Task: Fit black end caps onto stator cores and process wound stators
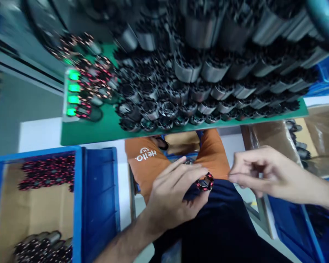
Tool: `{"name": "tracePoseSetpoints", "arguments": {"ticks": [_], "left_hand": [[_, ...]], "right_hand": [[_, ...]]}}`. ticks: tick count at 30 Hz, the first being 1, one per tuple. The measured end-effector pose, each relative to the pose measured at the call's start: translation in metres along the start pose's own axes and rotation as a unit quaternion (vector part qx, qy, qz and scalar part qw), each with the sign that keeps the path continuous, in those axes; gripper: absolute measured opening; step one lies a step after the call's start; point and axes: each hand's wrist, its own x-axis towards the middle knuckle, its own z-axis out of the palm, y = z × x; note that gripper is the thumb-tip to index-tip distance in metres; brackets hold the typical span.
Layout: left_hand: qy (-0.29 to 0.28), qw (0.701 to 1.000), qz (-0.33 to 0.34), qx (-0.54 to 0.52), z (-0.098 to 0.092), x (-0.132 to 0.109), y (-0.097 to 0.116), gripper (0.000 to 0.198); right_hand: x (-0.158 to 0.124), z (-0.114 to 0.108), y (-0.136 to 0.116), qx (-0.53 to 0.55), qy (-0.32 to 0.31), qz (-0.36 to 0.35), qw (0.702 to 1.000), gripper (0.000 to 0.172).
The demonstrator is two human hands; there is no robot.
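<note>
My left hand (175, 190) is wrapped round a small motor stator (205, 182) above my lap. Only its end shows, a dark ring with red spots; the fingers cover the rest. To the right, my right hand (256, 171) hangs apart from the stator, thumb and fingertips pressed together. Whatever may be between those fingertips is too small and blurred to make out. In front of both hands, many dark stator cores (168, 109) with silvery sides stand in rows on a green board (104, 128).
Copper-wound stators (98, 78) are heaped at the board's left, beside a strip of green lights (74, 87). The blue crate (78, 182) at left holds stators on cardboard. An open carton (274, 140) and another blue bin (287, 219) are at right.
</note>
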Motion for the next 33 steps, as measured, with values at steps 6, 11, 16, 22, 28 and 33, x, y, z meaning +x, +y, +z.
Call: {"name": "tracePoseSetpoints", "arguments": {"ticks": [6, 11, 16, 22, 28, 33], "left_hand": [[0.149, 0.984, -0.076, 0.055, -0.058, 0.037, -0.017, 0.023], [0.175, 0.974, -0.039, 0.138, -0.076, 0.095, -0.054, 0.009], [0.146, 0.970, -0.029, 0.192, -0.060, 0.115, -0.074, 0.008], [0.216, 0.957, -0.041, 0.188, -0.086, 0.068, -0.083, 0.045], [0.203, 0.909, -0.172, 0.320, -0.136, 0.017, -0.142, 0.037], [0.195, 0.910, -0.191, 0.312, -0.135, 0.021, -0.159, 0.032]], "right_hand": [[-0.006, -0.015, 0.034, 0.003, 0.066, 0.007, 0.998, 0.043], [0.008, 0.019, 0.053, -0.025, -0.016, 0.031, 0.999, 0.050], [0.008, 0.033, 0.070, -0.056, -0.026, 0.034, 0.998, 0.058], [0.000, 0.034, 0.115, 0.007, 0.009, 0.058, 0.998, 0.071], [0.007, 0.046, 0.127, 0.037, 0.013, 0.035, 0.999, 0.063], [0.021, 0.054, 0.102, -0.037, -0.025, 0.011, 0.999, 0.056]]}}
